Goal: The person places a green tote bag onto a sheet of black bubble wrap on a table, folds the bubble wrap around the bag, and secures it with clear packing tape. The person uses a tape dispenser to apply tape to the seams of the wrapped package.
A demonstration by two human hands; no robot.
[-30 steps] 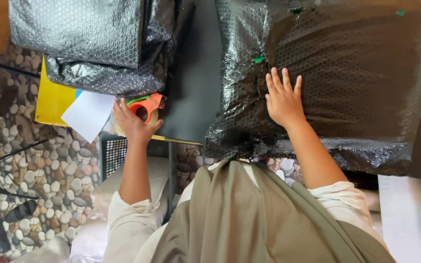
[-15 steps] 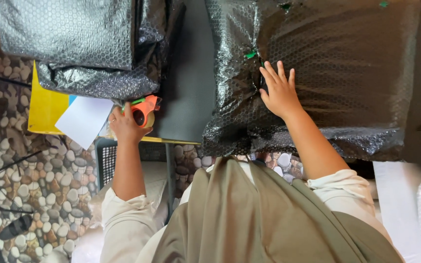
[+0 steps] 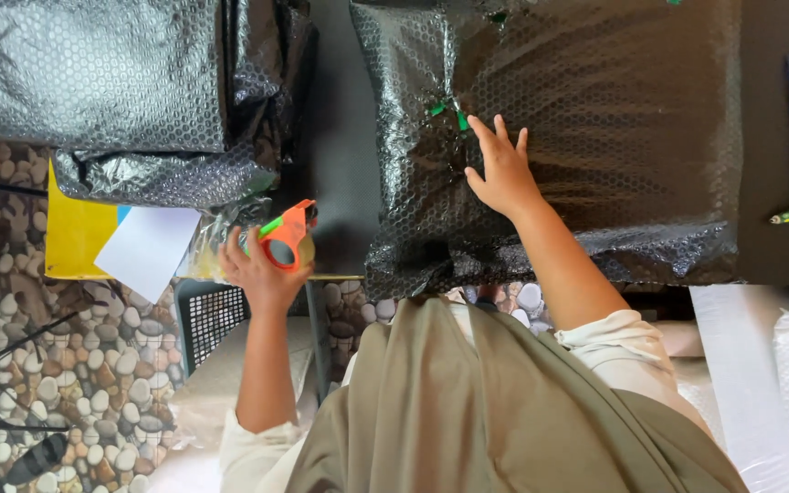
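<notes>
Tabletop: tape dispenser (image 3: 283, 239) in left hand (image 3: 257, 269).

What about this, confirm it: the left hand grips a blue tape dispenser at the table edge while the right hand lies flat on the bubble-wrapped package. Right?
Not quite: the tape dispenser is orange with a green strip, not blue, as the head view shows. The rest holds: the left hand grips it at the table edge, and the right hand lies flat on the black bubble-wrapped package.

right hand (image 3: 502, 173) on wrapped parcel (image 3: 595, 137) | tape dispenser (image 3: 283, 239) in left hand (image 3: 262, 269), left of parcel
</notes>
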